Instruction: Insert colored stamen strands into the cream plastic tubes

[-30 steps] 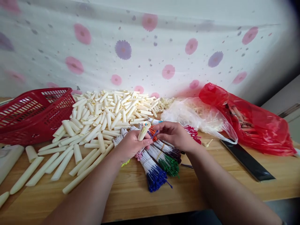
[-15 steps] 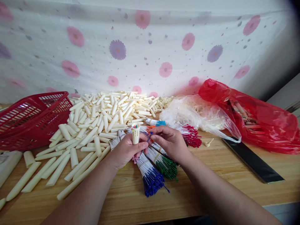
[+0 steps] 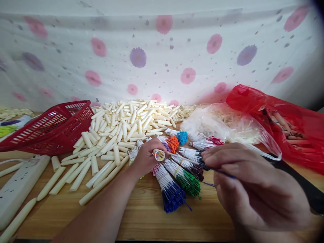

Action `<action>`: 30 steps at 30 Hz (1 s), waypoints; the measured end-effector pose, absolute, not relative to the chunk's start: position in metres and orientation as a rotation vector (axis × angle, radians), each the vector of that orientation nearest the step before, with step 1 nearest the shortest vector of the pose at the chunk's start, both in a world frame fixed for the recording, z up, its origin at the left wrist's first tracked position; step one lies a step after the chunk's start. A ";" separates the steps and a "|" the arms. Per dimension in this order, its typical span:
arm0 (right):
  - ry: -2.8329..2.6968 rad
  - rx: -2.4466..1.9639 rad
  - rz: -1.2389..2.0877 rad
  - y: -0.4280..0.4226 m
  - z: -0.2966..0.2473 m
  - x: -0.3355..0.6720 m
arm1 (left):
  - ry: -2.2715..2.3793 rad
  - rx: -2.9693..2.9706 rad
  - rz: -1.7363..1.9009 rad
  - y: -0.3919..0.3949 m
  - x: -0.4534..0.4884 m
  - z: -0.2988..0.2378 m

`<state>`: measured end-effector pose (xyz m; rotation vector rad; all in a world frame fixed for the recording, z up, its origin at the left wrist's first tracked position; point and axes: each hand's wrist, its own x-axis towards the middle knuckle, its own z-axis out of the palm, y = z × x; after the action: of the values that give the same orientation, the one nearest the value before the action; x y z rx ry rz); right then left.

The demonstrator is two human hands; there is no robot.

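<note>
My left hand (image 3: 145,157) is closed round a short cream tube (image 3: 159,155), its open end turned toward me with coloured tips showing inside. My right hand (image 3: 253,185) is raised close to the camera, fingers pinched on a thin blue-tipped stick (image 3: 222,172). Between the hands, bundles of white sticks lie fanned on the wooden table (image 3: 152,219): blue tips (image 3: 173,197), green tips (image 3: 189,182), dark tips (image 3: 196,170), orange tips (image 3: 172,143), light blue tips (image 3: 181,136) and red tips (image 3: 210,141). A big pile of cream tubes (image 3: 126,123) lies behind my left hand.
A red plastic basket (image 3: 50,130) leans at the left. A white power strip (image 3: 17,189) lies at the front left. A clear plastic bag (image 3: 227,126) and a red plastic bag (image 3: 286,128) sit at the right, over a black flat bar (image 3: 312,197). A flowered cloth hangs behind.
My right hand has pulled away from the tube toward the camera with a blue-tipped stick. My left hand has tipped the tube so its open end faces me. The view shifted right.
</note>
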<state>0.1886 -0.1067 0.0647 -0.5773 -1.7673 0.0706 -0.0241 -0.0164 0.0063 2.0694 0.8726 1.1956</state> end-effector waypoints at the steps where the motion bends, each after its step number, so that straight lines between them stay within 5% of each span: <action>1: -1.812 -0.565 0.047 -0.108 0.066 0.187 | 0.868 2.081 1.181 -0.016 -0.024 0.006; 30: -1.850 -0.815 -0.140 -0.059 0.031 0.159 | 0.912 2.345 1.186 -0.017 -0.028 0.004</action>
<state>0.1590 -0.0593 0.0312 -0.8148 -1.8505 -0.1403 -0.0282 -0.0170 0.0036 2.3450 0.9116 1.1859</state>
